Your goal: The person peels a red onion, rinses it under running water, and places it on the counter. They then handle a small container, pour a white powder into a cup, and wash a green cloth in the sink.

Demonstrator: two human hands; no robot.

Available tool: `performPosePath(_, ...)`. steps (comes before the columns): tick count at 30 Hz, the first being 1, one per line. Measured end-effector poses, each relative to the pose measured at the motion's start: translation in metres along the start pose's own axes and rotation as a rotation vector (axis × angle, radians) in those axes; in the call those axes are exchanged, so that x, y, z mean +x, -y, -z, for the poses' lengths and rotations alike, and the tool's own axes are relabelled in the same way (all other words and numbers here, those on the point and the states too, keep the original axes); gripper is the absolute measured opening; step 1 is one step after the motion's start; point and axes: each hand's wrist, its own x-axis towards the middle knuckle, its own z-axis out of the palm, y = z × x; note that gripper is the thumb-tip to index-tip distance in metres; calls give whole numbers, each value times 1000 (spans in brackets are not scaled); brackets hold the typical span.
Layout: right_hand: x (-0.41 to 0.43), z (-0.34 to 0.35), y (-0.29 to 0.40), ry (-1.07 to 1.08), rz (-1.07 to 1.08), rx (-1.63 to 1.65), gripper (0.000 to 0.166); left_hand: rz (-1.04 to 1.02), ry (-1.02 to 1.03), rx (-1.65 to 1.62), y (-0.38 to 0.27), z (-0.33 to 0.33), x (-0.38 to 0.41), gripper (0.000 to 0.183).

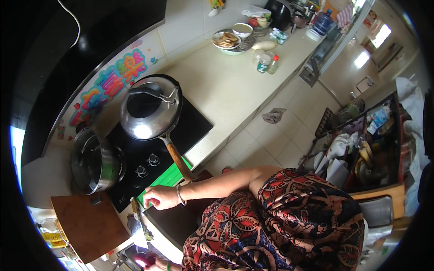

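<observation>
My left hand (155, 265), at the bottom edge, holds a shiny purple-red onion (143, 260) beside the sink (126, 255). My right hand (162, 197) is over the near end of a green strip (166, 176) along the cooktop's front edge. Its fingers are curled; whether something small is between them cannot be told. Just left of it is the wooden handle of a knife (135, 207), whose broad blade lies on the counter, bright with glare. Dark green scraps (148, 234) lie by the blade.
A lidded wok (151, 108), its wooden handle jutting over the counter edge, and a deep steel pot (86, 162) are on the black cooktop (193, 125). A brown wooden board (89, 227) is beside the sink. Farther along stand jars (263, 64), a plate of food (226, 40) and a bowl (242, 29).
</observation>
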Motion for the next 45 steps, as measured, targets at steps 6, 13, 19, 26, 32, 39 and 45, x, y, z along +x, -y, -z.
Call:
performPosePath(6, -2, 40, 25, -62, -251, 336, 26, -285, 398, -106, -83, -107, -72, 55)
performPosePath(13, -88, 149, 28, -228, -344, 1048, 44, -879, 953, 45, -81, -198, -273, 68)
performPosePath(19, -247, 283, 29, -459, -211, 1156, 56, -1317, 1523, -132, -31, -228, -482, 64)
performPosePath(26, -396, 371, 25, -792, 40, 1086, 48, -1593, 1896, -391, -2, -233, -668, 52)
performPosePath(32, -473, 428, -3, -1154, 114, 1098, 36, -1538, 2202, -229, 37, -256, -769, 50)
performPosePath(39, -515, 515, -33, -1431, -3, 1013, 39, -1450, 2325, -128, 87, -286, -834, 58)
performPosePath(45, -548, 597, -90, -1602, -208, 839, 43, -1230, 2400, -156, 133, -328, -876, 46)
